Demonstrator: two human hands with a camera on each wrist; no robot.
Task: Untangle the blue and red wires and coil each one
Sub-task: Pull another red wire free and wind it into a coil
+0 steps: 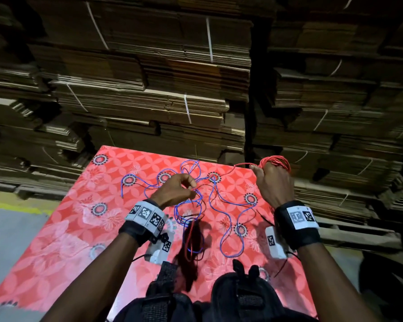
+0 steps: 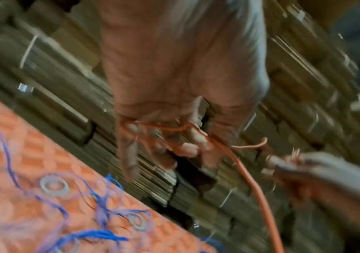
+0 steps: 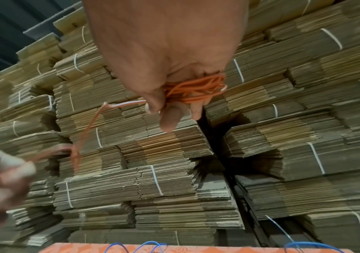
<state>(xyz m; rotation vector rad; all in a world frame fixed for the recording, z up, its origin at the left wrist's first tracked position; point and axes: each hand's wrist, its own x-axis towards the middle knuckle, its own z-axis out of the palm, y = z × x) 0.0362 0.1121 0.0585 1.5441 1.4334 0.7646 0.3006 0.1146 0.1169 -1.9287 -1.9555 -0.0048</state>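
My right hand (image 1: 271,182) is raised over the far right corner of the surface (image 1: 56,263), fingers curled round a bundle of red wire (image 1: 277,162) loops wound on them. From that bundle one red strand runs left and down to my left hand (image 1: 175,190), which pinches it between thumb and fingertips above the middle of the patterned red cloth. The left wrist view is blurred, but it shows the red strand crossing my left fingers (image 2: 187,149) and trailing on past the camera. The blue wire (image 1: 219,205) lies loose on the surface in wide, wandering loops, spread from the far edge to near my body, with part of it bunched beneath my left hand. Thin red lengths cross the blue there. Behind the surface stand strapped stacks of flattened cardboard (image 1: 149,89).
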